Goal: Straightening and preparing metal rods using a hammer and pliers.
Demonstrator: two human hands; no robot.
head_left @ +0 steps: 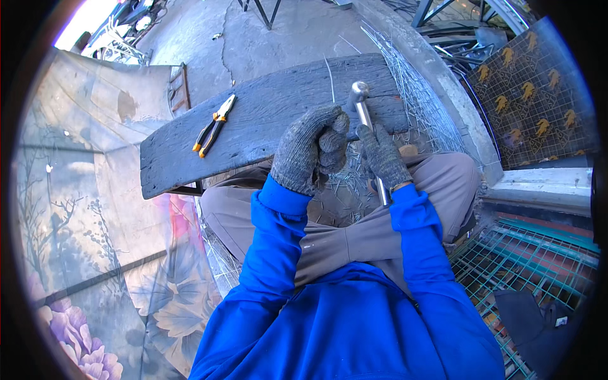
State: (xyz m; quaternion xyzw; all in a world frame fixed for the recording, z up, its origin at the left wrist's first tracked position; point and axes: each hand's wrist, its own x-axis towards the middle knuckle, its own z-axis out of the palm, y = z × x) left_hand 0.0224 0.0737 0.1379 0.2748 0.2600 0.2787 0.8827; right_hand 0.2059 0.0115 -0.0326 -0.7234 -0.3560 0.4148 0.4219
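My left hand point(311, 149), in a grey knit glove, is closed in a fist over the near edge of a dark wooden bench point(278, 95). From the top of that fist a thin metal wire point(330, 81) sticks up. In the same kind of glove, my right hand point(384, 155) is wrapped round the shaft of a shiny metal hammer point(363, 113). Its rounded head points away from me over the bench, and its lower end shows below my hand. Pliers point(214, 125) with black and orange handles lie on the bench's left part.
Many cut wires point(430, 104) lie in a heap at the bench's right end. Short metal bits scatter the ground point(345, 183) between my legs. A flowered sheet point(114, 190) spreads at left. Green wire mesh point(525, 259) lies at lower right, below a patterned dark panel point(538, 95).
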